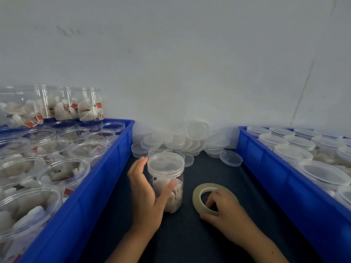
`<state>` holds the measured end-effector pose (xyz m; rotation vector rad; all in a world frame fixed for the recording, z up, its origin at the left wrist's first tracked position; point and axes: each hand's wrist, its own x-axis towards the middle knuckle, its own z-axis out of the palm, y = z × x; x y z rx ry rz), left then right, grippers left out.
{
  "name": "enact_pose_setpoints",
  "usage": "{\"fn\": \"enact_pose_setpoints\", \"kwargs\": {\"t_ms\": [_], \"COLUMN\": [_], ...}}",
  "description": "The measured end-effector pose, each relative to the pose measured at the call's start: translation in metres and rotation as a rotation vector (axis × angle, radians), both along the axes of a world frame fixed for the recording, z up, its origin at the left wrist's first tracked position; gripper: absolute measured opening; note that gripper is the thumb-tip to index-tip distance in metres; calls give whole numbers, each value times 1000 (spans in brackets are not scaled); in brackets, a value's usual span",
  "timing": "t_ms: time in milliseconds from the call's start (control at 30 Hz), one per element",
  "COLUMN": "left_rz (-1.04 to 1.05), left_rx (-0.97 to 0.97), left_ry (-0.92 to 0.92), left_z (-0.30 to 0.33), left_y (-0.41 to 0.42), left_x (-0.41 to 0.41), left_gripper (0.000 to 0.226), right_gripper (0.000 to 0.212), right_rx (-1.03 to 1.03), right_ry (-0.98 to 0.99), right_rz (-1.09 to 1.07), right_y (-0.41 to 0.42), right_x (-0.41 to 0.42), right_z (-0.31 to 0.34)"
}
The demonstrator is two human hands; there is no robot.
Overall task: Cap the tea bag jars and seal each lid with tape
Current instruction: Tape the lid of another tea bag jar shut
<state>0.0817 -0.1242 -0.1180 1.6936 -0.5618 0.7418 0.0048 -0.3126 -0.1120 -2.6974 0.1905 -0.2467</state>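
Observation:
A clear jar of tea bags [171, 194] stands upright on the dark table between two blue crates, with a clear lid [165, 164] on top. My left hand [146, 194] curves round the jar's left side, fingers behind it and thumb across its front. A roll of clear tape [208, 188] lies flat just right of the jar. My right hand [223, 207] grips the near side of the roll, fingers inside the ring and thumb at its outer edge.
The blue crate on the left [106, 179] holds several open jars of tea bags, more stacked behind. The blue crate on the right [269, 166] holds several lidded jars. A heap of loose clear lids [182, 141] lies against the white wall behind the jar.

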Motion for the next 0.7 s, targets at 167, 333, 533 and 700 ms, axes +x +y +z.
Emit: {"fn": "enact_pose_setpoints", "kwargs": {"t_ms": [167, 333, 533, 700], "left_rz": [78, -253, -407, -417], "left_rx": [244, 560, 307, 237], "left_ry": [-522, -118, 276, 317], "left_z": [12, -5, -10, -11], "left_y": [-12, -27, -26, -27], "left_x": [-18, -31, -26, -28], "left_gripper": [9, 21, 26, 14], "right_gripper": [14, 14, 11, 11], "right_rx": [93, 308, 468, 518], "right_ry": [-102, -124, -66, -68], "right_rz": [-15, 25, 117, 133], "right_y": [2, 3, 7, 12], "right_x": [-3, -4, -7, -10], "right_z": [-1, 0, 4, 7]}}
